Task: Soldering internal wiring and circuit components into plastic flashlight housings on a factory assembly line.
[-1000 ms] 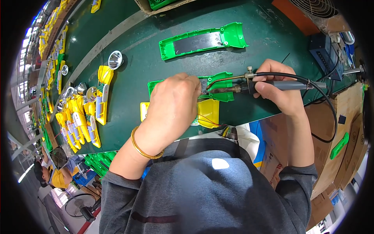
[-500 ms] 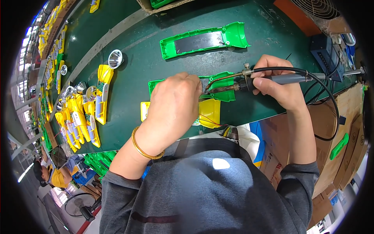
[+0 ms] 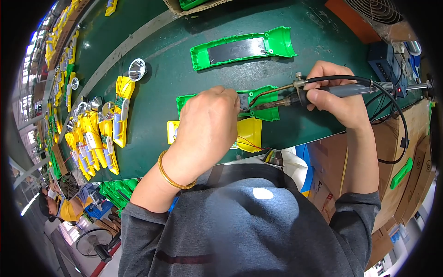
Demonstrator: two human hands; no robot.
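Note:
My right hand grips a soldering iron with a thin metal feed tube and black hose fixed along it. The iron's tip points left, over a green plastic shell lying on the bench in front of me. Inside that shell a small grey part shows beside the tip. My left hand bends closed over the shell's left half; its fingertips, and whatever they pinch, are hidden. Just nearer lies a yellow shell with thin red wires, partly covered by my left hand.
Farther off lies another green shell with a dark panel. Several yellow lamp assemblies with round reflectors sit on the left. A dark control box with cables stands right, above cardboard boxes. At far left is a person.
My right hand has drawn the soldering iron a little to the right, and its tip is farther from my left fingers. My left hand has hardly moved.

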